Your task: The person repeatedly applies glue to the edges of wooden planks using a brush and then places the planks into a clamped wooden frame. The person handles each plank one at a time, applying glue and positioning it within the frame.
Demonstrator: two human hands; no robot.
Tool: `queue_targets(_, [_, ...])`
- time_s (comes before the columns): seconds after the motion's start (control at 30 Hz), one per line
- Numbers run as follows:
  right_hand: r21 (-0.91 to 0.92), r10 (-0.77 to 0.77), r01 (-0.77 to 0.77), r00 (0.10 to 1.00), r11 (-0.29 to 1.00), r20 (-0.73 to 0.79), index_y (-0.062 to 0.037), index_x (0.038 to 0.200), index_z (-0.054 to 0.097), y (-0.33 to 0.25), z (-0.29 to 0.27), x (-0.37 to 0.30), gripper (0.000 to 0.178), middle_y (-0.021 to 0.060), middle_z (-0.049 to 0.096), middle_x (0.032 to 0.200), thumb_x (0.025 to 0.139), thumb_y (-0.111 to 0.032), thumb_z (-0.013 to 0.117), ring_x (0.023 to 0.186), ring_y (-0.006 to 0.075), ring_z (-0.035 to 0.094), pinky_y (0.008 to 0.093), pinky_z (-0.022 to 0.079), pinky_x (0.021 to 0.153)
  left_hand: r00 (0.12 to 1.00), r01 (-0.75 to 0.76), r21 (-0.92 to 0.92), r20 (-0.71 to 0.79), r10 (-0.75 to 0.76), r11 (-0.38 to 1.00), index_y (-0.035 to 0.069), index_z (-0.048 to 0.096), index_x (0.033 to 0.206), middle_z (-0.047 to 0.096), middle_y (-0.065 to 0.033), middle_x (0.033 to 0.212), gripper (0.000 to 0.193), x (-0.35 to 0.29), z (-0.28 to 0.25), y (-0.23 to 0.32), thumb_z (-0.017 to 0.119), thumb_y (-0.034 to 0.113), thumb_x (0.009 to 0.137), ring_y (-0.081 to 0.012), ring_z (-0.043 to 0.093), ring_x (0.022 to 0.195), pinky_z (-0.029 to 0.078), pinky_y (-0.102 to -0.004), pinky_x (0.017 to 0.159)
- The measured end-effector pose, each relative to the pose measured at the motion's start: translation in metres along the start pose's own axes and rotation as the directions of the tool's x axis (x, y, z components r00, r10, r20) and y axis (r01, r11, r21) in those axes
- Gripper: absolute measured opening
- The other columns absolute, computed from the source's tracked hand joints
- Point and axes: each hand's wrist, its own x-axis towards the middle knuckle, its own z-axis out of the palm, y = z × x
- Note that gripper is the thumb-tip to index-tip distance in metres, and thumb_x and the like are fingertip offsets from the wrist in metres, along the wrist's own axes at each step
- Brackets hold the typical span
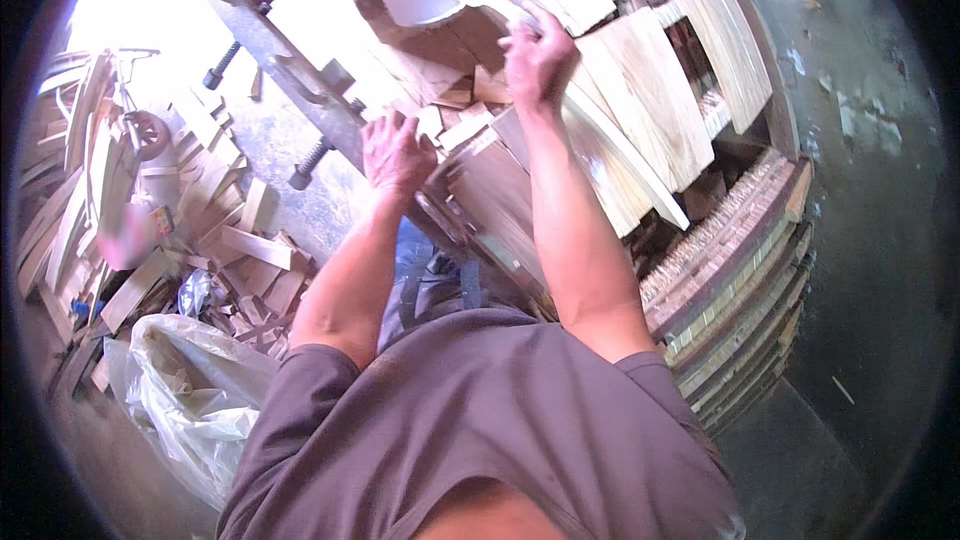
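Left hand (398,155) at metal bar (275,48); right hand (540,55) beside skewed pale boards (640,80) on its right; hands apart, grips unclear; right forearm (580,220) could knock a board loose

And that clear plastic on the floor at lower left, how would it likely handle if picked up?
The clear plastic would probably be floppy, since it lies in loose folds. It looks thin and see-through, so likely light itself, though I can't tell whether it holds anything. Its sheen suggests it may feel slippery.
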Motion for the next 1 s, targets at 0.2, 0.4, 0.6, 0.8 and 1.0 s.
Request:
queue_targets(0.2, [-0.219, 0.008, 0.035, 0.981, 0.975, 0.192, -0.0003, 0.131, 0.056, 0.011, 0.041, 0.009, 0.049, 0.0213, 0.074, 0.093, 0.091, -0.025, 0.068, 0.088, 0.0392, 0.072, 0.0447, 0.056, 0.083, 1.0, -0.012, -0.056, -0.017, 0.011, 0.998, 0.009, 0.071, 0.099, 0.064, -0.0102, 0.1, 0.026, -0.001, 0.004, -0.006, 0.067, 0.022, 0.077, -0.0305, 0.059, 0.103, 0.042, -0.0453, 0.098])
queue_targets(0.4, [0.126, 0.497, -0.482, 0.853, 0.867, -0.16, 0.0015, 0.107, 0.072, 0.079, -0.132, -0.071, 0.021, 0.0105, 0.073, 0.088, 0.088, 0.003, 0.061, 0.074, 0.0141, 0.07, 0.0267, 0.056, 0.065, 0.998, 0.062, -0.154, 0.025, -0.059, 0.986, 0.009, 0.073, 0.103, 0.069, -0.0089, 0.104, 0.026, 0.003, 0.01, -0.008, 0.069, 0.02, 0.079, -0.0282, 0.063, 0.102, 0.043, -0.042, 0.099])
queue_targets(0.6, [0.197, 0.485, -0.511, 0.525, 0.837, -0.699, 0.0022, 0.109, 0.066, 0.282, -0.329, -0.181, 0.03, 0.0098, 0.07, 0.092, 0.08, 0.007, 0.067, 0.075, 0.0156, 0.065, 0.0274, 0.054, 0.07, 0.955, 0.215, -0.648, 0.297, -0.017, 0.731, 0.002, 0.072, 0.115, 0.072, -0.0145, 0.112, 0.036, 0.064, 0.028, 0.089, 0.071, 0.018, 0.082, -0.0245, 0.07, 0.097, 0.053, -0.038, 0.088])
queue_targets(0.8, [0.014, 0.635, -0.718, 0.607, 0.696, -0.477, -0.0005, 0.123, 0.063, 0.284, -0.348, -0.155, 0.037, 0.012, 0.068, 0.114, 0.087, -0.002, 0.071, 0.101, 0.0187, 0.063, 0.0312, 0.05, 0.089, 0.94, 0.277, -0.695, 0.339, -0.038, 0.663, -0.003, 0.058, 0.137, 0.062, -0.0179, 0.138, 0.056, 0.086, 0.089, 0.158, 0.068, 0.017, 0.086, -0.0258, 0.058, 0.125, 0.044, -0.0355, 0.107])
queue_targets(1.0, [0.222, 0.501, -0.456, 0.701, 0.862, -0.507, 0.0002, 0.132, 0.062, 0.277, -0.358, -0.118, 0.045, 0.0114, 0.068, 0.124, 0.087, 0.004, 0.07, 0.116, 0.0176, 0.062, 0.0304, 0.05, 0.095, 0.93, 0.365, -0.837, 0.345, -0.125, 0.408, -0.008, 0.041, 0.148, 0.05, -0.024, 0.146, 0.071, 0.102, 0.098, 0.223, 0.062, -0.002, 0.081, -0.0301, 0.052, 0.13, 0.04, -0.0402, 0.111])
